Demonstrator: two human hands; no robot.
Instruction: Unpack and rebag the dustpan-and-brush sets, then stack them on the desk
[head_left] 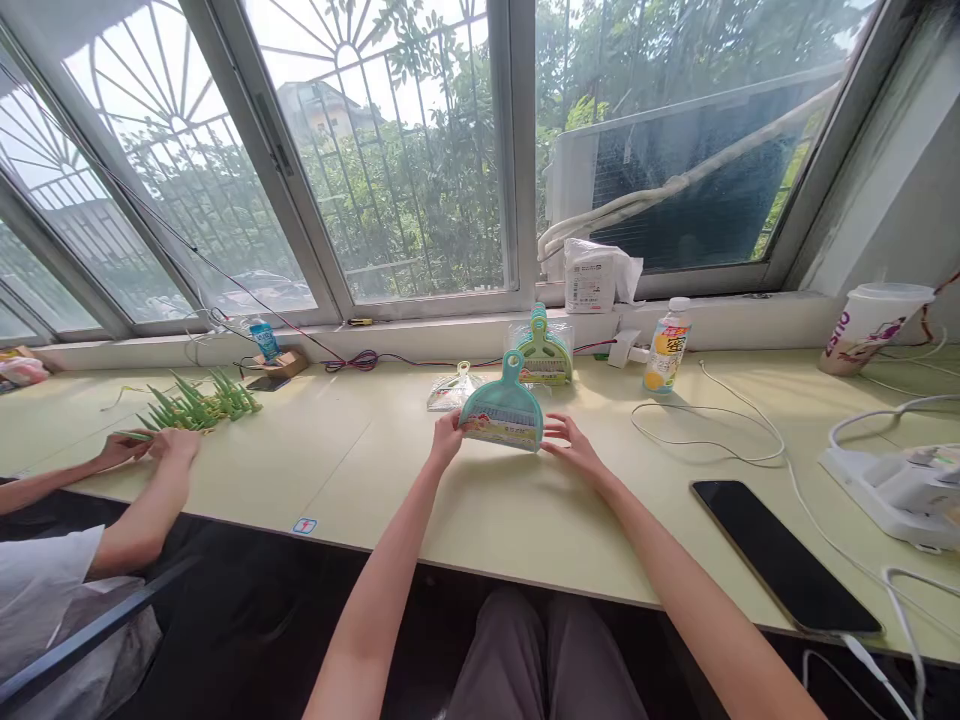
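Observation:
A teal mini dustpan (504, 402) is tilted up above the table in front of me, its handle pointing away. A printed label and a brush show on its face under clear wrap. My left hand (448, 438) grips its lower left edge. At the right edge my right hand (574, 446) has its fingers apart, fingertips at or just touching the rim. Behind it stands a stack of wrapped green dustpans (546, 355). Another wrapped dustpan, pale in colour (450, 388), lies to the left, partly hidden.
On the right are a drink bottle (667, 345), a phone (784, 555), a power strip (900, 495), a plastic cup (874, 325) and loose white cables. At left another person's hands (161, 448) work by green stalks (202, 403). A tissue pack (592, 280) sits on the sill.

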